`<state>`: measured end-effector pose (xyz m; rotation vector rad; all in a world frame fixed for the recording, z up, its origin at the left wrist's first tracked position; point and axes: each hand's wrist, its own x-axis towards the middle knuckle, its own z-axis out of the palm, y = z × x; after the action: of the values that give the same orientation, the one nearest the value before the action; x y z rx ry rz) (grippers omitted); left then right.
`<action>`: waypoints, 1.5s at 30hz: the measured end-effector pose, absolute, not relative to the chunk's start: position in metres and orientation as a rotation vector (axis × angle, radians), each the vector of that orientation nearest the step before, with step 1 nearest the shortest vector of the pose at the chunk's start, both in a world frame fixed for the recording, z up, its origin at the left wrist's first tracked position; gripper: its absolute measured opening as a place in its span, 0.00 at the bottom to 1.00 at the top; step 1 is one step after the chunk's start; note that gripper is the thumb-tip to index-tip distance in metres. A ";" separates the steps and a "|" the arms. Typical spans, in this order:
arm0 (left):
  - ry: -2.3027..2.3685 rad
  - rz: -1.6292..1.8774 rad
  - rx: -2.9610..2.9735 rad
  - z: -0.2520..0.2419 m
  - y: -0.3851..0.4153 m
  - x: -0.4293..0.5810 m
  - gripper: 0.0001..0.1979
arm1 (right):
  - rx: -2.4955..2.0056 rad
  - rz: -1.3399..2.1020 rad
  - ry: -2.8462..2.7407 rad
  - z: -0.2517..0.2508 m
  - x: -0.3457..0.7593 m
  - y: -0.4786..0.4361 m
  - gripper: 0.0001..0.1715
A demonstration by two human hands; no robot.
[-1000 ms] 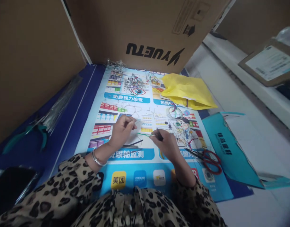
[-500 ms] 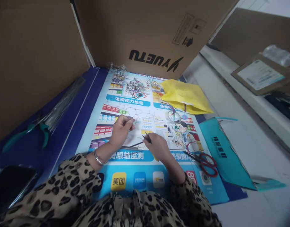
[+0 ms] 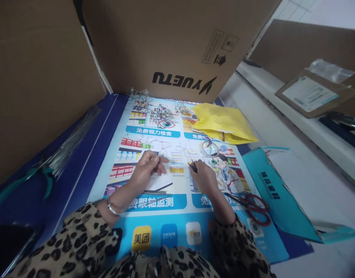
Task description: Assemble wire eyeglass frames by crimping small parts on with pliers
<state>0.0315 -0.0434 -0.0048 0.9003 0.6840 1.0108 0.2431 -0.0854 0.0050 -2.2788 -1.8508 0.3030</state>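
Observation:
My left hand (image 3: 147, 168) is pinched over the printed poster (image 3: 154, 216), holding the end of a thin wire that is hard to make out. My right hand (image 3: 205, 178) is closed round a thin dark stick-like tool (image 3: 194, 166) whose tip points up and left. The hands are a short way apart above the poster's middle. Thin dark rods (image 3: 160, 189) lie on the poster just below my left hand. Both sleeves are leopard print, and a silver bracelet (image 3: 111, 208) sits on my left wrist.
Red-handled scissors (image 3: 252, 204) lie right of my right hand. A tape roll (image 3: 210, 148), a yellow bag (image 3: 223, 123) and tangled wire pieces (image 3: 163, 112) lie further back. Teal pliers (image 3: 35, 177) and a wire bundle (image 3: 70, 139) lie left. A teal bag (image 3: 276, 189) lies right. Cardboard walls (image 3: 177, 46) stand behind.
My right hand has shifted a little right and away from my left hand, with the dark tool now pointing more upward. The camera view has tilted slightly.

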 end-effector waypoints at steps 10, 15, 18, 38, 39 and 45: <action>0.375 0.670 0.730 -0.001 -0.048 0.027 0.10 | -1.551 1.163 -1.479 0.026 0.197 -0.098 0.20; 0.278 0.696 0.714 -0.005 -0.047 0.024 0.06 | -1.316 1.329 -1.402 0.016 0.185 -0.101 0.13; 0.264 0.730 0.699 -0.005 -0.046 0.024 0.04 | -1.398 1.245 -1.319 0.012 0.187 -0.103 0.12; 0.458 0.782 0.837 -0.005 -0.043 0.027 0.09 | -2.127 -0.018 -1.407 0.036 0.291 -0.105 0.15; 0.479 0.780 0.884 -0.006 -0.043 0.028 0.09 | -2.154 -0.124 -1.418 0.035 0.296 -0.105 0.18; 0.587 0.771 1.122 -0.008 -0.048 0.031 0.11 | -1.933 0.395 -1.602 0.034 0.250 -0.106 0.10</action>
<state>0.0314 -0.0481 -0.0080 1.1221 0.5866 0.7710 0.2505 -0.1056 0.0343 -1.9328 -1.6023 0.3955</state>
